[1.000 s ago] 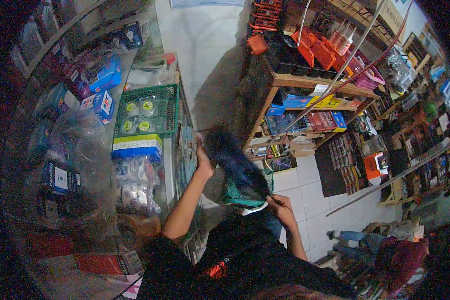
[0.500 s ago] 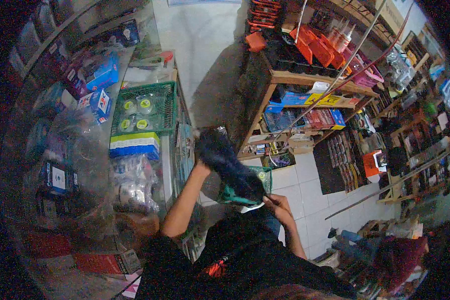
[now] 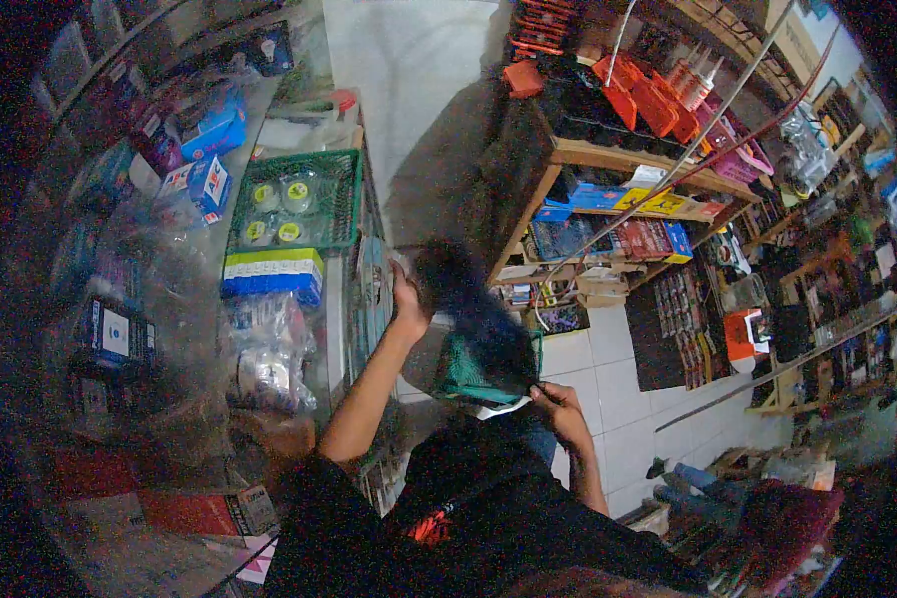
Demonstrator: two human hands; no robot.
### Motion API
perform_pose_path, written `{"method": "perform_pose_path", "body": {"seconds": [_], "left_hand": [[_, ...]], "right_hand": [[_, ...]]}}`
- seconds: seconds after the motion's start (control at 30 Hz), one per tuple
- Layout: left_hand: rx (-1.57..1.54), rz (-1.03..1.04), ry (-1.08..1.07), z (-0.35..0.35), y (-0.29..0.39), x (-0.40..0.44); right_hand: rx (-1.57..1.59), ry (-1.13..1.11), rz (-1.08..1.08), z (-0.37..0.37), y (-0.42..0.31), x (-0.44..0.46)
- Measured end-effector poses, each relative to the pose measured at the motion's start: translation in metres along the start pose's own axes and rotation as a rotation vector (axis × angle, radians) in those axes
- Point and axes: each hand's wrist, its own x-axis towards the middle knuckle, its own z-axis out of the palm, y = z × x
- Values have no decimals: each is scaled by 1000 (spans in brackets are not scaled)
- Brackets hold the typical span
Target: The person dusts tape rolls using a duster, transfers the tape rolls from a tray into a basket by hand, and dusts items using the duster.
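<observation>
In the head view, the dark bundle [image 3: 490, 327] hangs in front of the person, just above the middle of the black shirt [image 3: 468, 478]. It looks soft and cloth-like, near-black with a bluish cast, long and narrow, slanting from eleven o'clock down to five. Its outline is blurred, so folds or weave cannot be made out. Its lower part overlaps a green basket [image 3: 465, 371], whose mesh side shows at seven o'clock from the bundle's middle.

The left hand [image 3: 409, 302] is at ten o'clock, upright beside the bundle's upper end; whether its fingers grip it I cannot tell. The right hand [image 3: 562, 411] is at half past four, fingers pinched together on the bundle's lower end, close by the basket's rim.

At ten o'clock, on the counter, a green tray [image 3: 356, 199] holds four clear round containers with yellow-green labels. A row of yellow, white and blue boxes [image 3: 272, 277] sits just beside it. A wooden shelf [image 3: 658, 165] stands at half past one.
</observation>
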Motion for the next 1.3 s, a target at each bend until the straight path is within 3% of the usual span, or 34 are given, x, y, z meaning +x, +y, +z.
{"method": "perform_pose_path", "body": {"seconds": [0.07,0.1,0.13,0.2,0.23,0.27,0.37,0.4,0.53,0.63,0.67,0.7,0.77,0.83,0.87,0.97,1.0,1.13,1.23,1.3], "left_hand": [[-133,-132,277,34,30,-18],[-509,-115,-579,-12,6,-2],[-537,-105,-589,-4,12,-7],[-468,-110,-208,17,28,-17],[-362,-122,182,34,37,-20],[-367,-121,331,47,44,-25],[-629,-158,-155,18,32,-19],[-667,-118,-205,23,35,-21],[-617,-211,168,45,58,-29],[-656,-167,-68,33,50,-21],[-614,-176,-36,29,47,-19],[-447,-118,131,35,53,-23],[-475,-85,139,26,43,-14],[-688,-195,-6,28,44,-17],[-593,-77,-78,29,44,-20],[-492,-43,158,9,32,-9],[-583,-69,228,4,29,-5],[-614,-122,17,39,52,-22],[-535,-120,164,23,40,-12],[-517,-100,116,10,35,-14]], "right_hand": [[-17,-46,29,-3,-4,-1],[-93,-111,40,-10,-14,-1],[-166,-174,52,-13,-19,-2],[-52,-14,-33,-4,-16,-2],[5,64,-76,0,-13,-2],[-43,33,-34,-3,-2,0],[-115,-32,30,-14,22,4],[-88,-31,10,-12,18,3],[64,-44,-4,4,3,1],[-18,-130,1,-3,-21,-5],[-7,-104,-18,-5,-13,-2],[5,-79,-36,-4,-5,3],[14,-93,-72,-10,7,4],[7,-135,-79,-14,-5,0],[2,-139,-66,-15,-9,0],[-26,-86,3,-15,-9,2],[-41,-91,-17,-14,-7,3],[-129,-72,-129,-13,-10,6],[-67,-78,-71,-8,7,11],[-54,-74,-59,-8,0,9]]}}
